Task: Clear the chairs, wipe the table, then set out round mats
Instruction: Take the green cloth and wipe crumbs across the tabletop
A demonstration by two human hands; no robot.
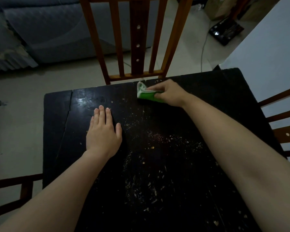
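one green cloth [148, 94] under right hand [170, 94], far table [57, 131] edge.

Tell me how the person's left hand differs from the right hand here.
The left hand lies flat, fingers straight, on the scuffed black wooden table; the right hand curls round a folded green and white cloth. The left hand sits nearer the person; the right hand is out by the table's far edge. Both are bare and down at the tabletop.
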